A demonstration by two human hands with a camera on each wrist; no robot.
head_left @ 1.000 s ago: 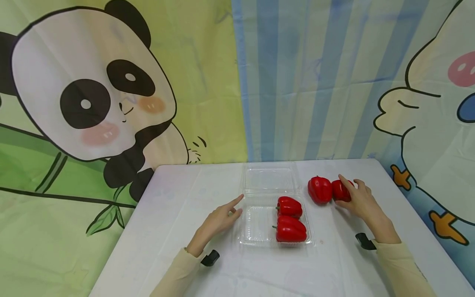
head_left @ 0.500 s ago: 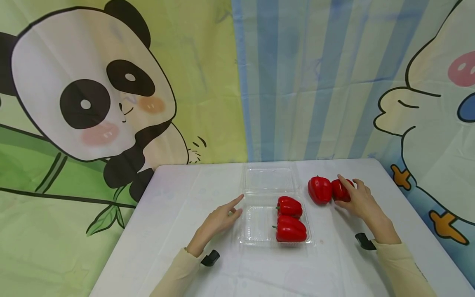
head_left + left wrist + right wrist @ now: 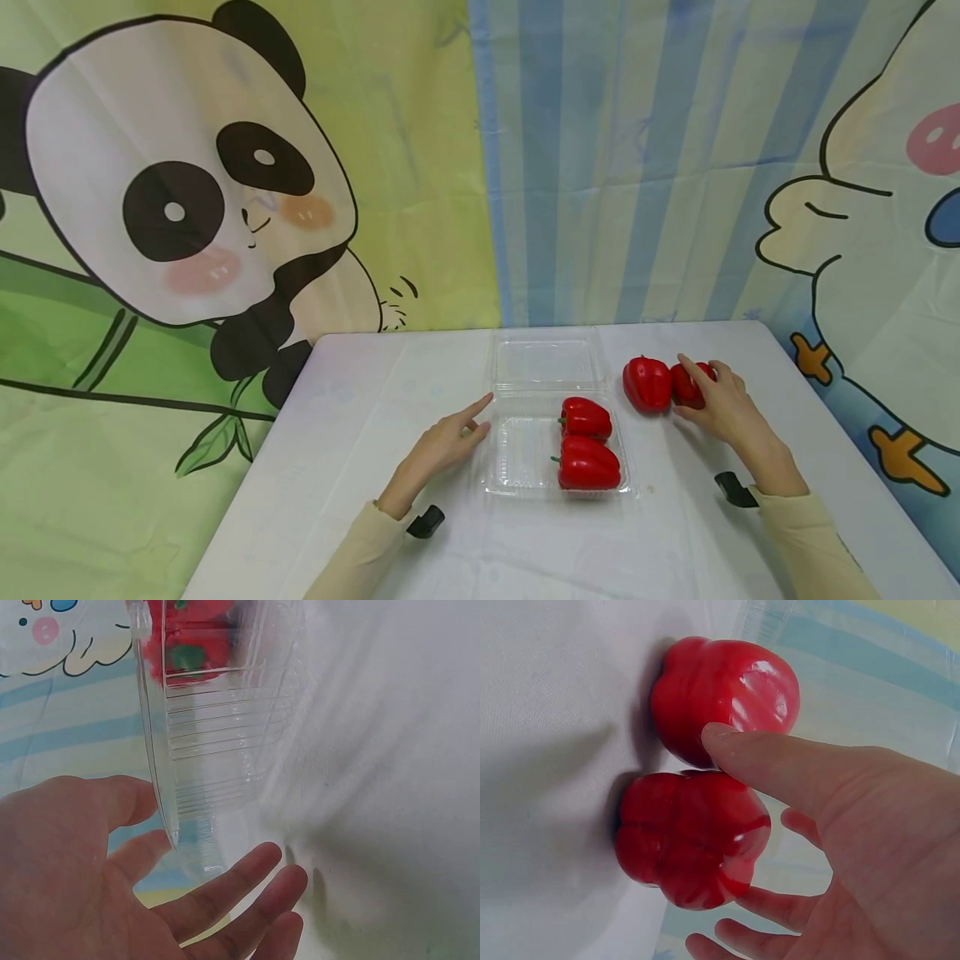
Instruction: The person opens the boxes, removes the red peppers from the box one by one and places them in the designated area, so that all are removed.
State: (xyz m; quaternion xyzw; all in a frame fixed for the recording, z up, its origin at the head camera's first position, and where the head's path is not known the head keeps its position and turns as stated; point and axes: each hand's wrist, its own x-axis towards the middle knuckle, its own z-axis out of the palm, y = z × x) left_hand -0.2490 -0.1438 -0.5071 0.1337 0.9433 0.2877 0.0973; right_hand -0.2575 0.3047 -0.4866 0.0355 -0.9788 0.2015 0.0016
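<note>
Edged slightly toward nine o'clock, the right hand (image 3: 718, 407) spreads loose fingers around a glossy, lobed red pepper (image 3: 694, 840), seemingly still unlifted, at two o'clock from the clear plastic container (image 3: 517, 454) (left hand (image 3: 447, 439), fingers parted, at its nine o'clock).

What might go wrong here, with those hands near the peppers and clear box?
The right hand, at the rightmost pepper, might knock the pepper close beside it. The left hand is at the edge of the clear box, so a nudge could shift it and the peppers inside.
</note>
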